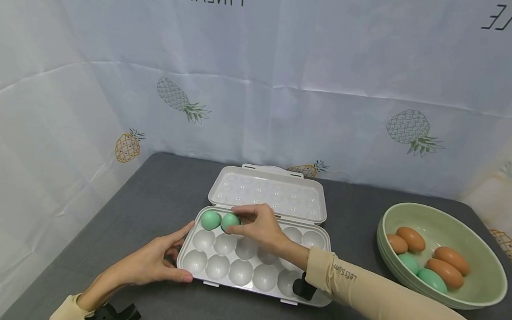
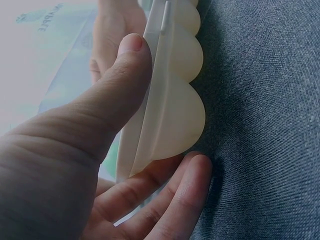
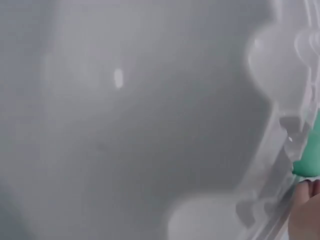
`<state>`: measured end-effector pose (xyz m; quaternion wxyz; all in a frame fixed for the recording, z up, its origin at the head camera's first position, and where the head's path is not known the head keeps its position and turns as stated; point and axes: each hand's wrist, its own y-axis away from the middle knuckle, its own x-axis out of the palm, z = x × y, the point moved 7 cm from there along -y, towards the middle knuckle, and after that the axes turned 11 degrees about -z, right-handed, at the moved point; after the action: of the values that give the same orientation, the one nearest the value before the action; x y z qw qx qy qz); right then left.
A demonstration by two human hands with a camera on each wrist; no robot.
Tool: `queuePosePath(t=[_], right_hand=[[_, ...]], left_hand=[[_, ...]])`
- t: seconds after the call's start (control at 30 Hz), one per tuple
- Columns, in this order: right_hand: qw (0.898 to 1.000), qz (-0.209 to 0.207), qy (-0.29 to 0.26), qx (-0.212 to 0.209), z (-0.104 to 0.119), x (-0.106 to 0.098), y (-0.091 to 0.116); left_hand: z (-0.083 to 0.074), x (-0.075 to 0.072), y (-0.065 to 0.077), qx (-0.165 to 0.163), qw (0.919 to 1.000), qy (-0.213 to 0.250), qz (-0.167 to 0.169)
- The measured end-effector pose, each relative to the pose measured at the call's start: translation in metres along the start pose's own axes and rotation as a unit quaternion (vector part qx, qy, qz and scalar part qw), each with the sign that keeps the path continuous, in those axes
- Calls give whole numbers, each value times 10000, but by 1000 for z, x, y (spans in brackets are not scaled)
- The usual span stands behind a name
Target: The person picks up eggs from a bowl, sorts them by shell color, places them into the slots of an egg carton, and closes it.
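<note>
A white plastic egg box (image 1: 240, 271) lies with its hinged lid (image 1: 267, 192) folded back. One green egg (image 1: 210, 220) sits in the far-left cup. Beside it, in the same back row, a second green egg (image 1: 230, 222) is pinched between thumb and fingers of my right hand (image 1: 261, 225); in the right wrist view, part of a green egg (image 3: 311, 152) shows near the fingertips. My left hand (image 1: 157, 259) grips the box's left end. The left wrist view shows that thumb over the rim (image 2: 142, 125) and the fingers against the underside.
At the right stands a light green bowl (image 1: 483, 262), apparently stacked in another, with several brown eggs (image 1: 444, 273) and two green eggs (image 1: 432, 280). The dark grey table (image 1: 166, 189) meets a pineapple-print curtain (image 1: 258, 121) behind and at the left.
</note>
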<state>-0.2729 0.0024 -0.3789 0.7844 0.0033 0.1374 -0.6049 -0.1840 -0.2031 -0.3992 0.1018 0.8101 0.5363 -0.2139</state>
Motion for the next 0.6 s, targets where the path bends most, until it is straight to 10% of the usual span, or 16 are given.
queuePosePath(t=[0.27,0.6], right_hand=[[9912,171,-1265,363,9,-13,-3],[9925,298,-1177,122,26,-48,0]], left_hand=[[-1,1,0,41,10000,56,16],[-2,0,0,100,9999,-14,-3]])
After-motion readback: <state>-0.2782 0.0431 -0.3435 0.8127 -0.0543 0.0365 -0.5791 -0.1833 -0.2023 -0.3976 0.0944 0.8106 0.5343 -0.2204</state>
